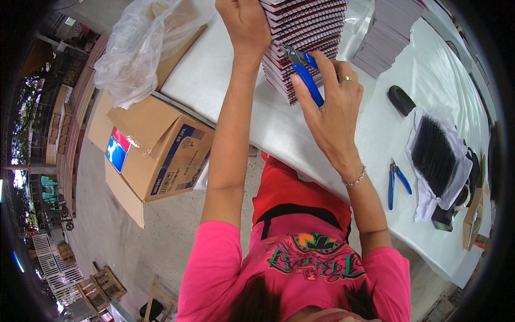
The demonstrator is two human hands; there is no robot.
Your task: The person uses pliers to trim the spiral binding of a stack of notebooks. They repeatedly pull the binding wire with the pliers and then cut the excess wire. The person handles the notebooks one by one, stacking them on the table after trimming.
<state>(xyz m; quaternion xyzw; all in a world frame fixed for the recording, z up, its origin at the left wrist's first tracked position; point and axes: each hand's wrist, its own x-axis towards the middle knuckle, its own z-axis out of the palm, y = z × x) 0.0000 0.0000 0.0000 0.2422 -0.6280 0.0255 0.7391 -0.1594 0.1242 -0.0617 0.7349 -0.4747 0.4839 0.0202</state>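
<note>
My right hand [338,104] is closed around blue-handled cutting pliers [307,85], whose metal jaws reach the left part of a tall stack of bound booklets [308,29]. The stack shows rows of white page edges with dark red and dark binding along its near side. My left hand [245,32] lies against the upper left of that stack. Its fingers run past the top edge of the picture, so their grip is hidden. Whether the jaws are biting on a binding wire is too small to make out.
To the right stand another paper stack [387,35], a small black object [401,100], a second blue-handled pair of pliers [397,182] and black mesh-like pieces [435,155] on white wrapping. Left of the white table [198,80] are an open cardboard box [155,153] and a clear plastic bag [137,53].
</note>
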